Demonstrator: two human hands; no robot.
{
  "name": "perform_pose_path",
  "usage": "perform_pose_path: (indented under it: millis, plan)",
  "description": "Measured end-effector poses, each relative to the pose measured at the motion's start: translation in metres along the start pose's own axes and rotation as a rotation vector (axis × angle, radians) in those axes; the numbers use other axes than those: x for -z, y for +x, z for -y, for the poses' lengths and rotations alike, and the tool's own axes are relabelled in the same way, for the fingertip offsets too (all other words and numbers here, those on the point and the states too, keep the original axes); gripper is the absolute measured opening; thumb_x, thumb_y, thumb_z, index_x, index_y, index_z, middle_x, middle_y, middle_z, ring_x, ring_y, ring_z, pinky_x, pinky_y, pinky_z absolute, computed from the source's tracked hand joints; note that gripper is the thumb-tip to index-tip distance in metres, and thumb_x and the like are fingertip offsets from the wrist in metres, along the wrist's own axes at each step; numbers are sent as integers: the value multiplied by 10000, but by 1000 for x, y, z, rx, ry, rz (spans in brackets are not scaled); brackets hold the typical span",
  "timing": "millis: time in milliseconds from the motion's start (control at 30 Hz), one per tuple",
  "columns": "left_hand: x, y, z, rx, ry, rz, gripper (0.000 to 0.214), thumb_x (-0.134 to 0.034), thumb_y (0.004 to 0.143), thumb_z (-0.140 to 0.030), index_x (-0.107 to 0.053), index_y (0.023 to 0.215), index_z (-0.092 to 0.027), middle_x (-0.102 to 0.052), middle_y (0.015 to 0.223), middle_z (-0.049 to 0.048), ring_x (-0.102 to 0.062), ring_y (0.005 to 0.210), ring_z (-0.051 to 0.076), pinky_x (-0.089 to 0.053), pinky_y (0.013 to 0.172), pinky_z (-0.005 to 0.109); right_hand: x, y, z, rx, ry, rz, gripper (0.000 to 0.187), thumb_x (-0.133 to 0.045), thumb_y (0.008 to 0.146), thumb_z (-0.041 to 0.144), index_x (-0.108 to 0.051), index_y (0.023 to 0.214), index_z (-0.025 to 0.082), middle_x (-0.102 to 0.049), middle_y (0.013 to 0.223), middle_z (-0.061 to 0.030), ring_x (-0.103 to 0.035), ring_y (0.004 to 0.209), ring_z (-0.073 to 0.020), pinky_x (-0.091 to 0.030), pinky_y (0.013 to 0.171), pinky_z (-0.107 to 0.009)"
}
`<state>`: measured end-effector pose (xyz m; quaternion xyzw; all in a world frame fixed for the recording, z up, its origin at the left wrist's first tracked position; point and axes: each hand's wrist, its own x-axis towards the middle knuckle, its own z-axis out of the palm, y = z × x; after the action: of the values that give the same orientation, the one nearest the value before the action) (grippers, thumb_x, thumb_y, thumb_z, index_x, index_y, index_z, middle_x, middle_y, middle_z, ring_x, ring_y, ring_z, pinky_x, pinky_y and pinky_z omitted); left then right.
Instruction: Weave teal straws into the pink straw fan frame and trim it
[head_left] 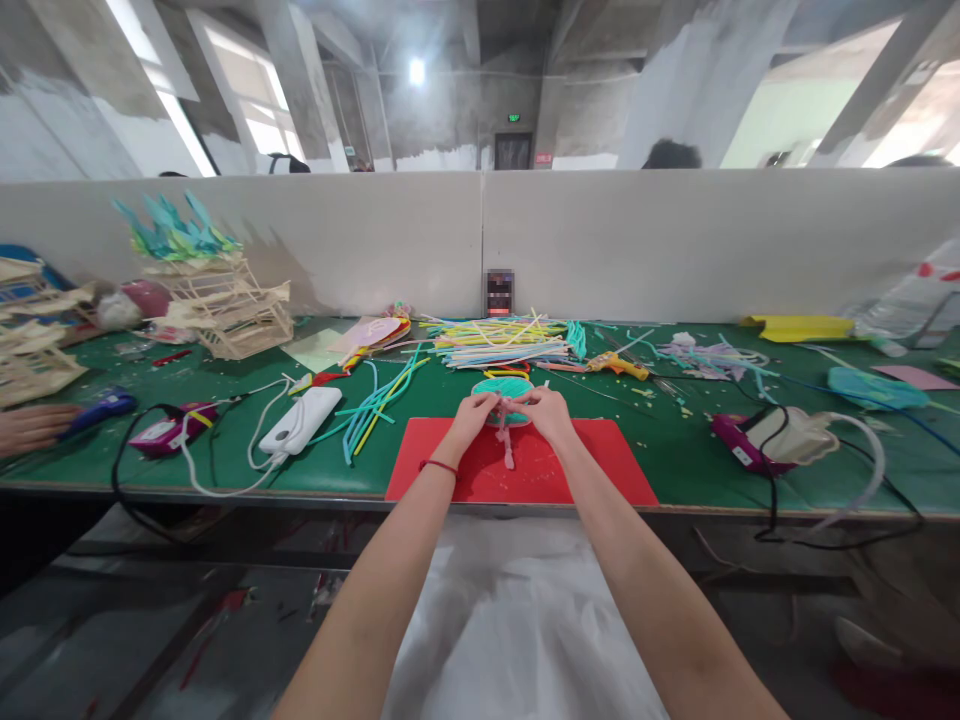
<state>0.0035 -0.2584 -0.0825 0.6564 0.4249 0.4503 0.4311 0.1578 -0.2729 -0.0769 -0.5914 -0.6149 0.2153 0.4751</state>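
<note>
My left hand [472, 416] and my right hand [549, 412] meet over the red board [525, 475], fingers closed in pinches. Between their fingertips is a pink fuzzy strip [509, 450], which looks like a pipe cleaner. Its lower end hangs toward me over the board. Just behind and under the fingertips lies a teal oval piece [501, 385] with a pale rim. My fingers cover part of it, so I cannot tell whether the strip is joined to it.
Coloured pipe cleaners [499, 345] are heaped behind my hands, with several loose stems [375, 410] to the left. A white power bank [301, 420] and cables lie nearby. Wooden stick frames [240, 310] stand back left. Another person's hand [34, 430] is beside a blue tool [101, 410].
</note>
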Motion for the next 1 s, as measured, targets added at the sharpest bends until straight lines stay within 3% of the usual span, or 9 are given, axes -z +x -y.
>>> perform_pose_path:
  millis: [200,333,467,667,833,1000]
  plan:
    - [1,-1,-3,4,7,-7,289,-615,704,-421,-654,624,-146,-667,635,25,-600,652,160,-469,608,242,-3,0,0,-6,71,-30,225,-724,528,430,-700,561,209,-629,637,-16,-559,621,-167,-429,602,-290]
    - [2,-4,-2,41,-4,-8,306,-565,755,-423,-650,681,-139,-646,604,16,-540,432,116,-431,455,239,-5,-5,2,0,163,-29,223,-712,552,422,-705,605,206,-667,693,-27,-577,632,-170,-453,623,-301]
    - [1,-7,-5,72,-23,-12,281,-524,792,-388,-642,782,-133,-675,712,29,-483,312,84,-385,363,235,-6,-9,0,-27,285,-55,333,-626,648,483,-712,754,180,-697,770,-48,-611,695,-185,-483,634,-302]
    - [1,-7,-9,66,-9,-14,285,-537,794,-402,-632,778,-134,-666,700,20,-484,305,79,-385,361,230,-13,-14,-4,-75,389,-53,409,-609,648,543,-677,752,153,-682,699,-47,-606,626,-176,-490,553,-289]
    - [0,-8,-9,50,32,-9,294,-543,789,-418,-621,709,-146,-616,555,-14,-474,302,86,-379,376,229,-17,-15,-4,-33,407,-27,365,-651,618,523,-642,694,166,-676,686,-37,-615,649,-176,-496,584,-286]
    - [-1,-9,-12,43,70,-16,305,-547,778,-431,-604,656,-158,-635,569,-17,-453,295,77,-375,370,227,-17,-18,-4,39,347,-50,319,-646,641,495,-627,678,179,-675,685,-37,-622,655,-182,-502,637,-308]
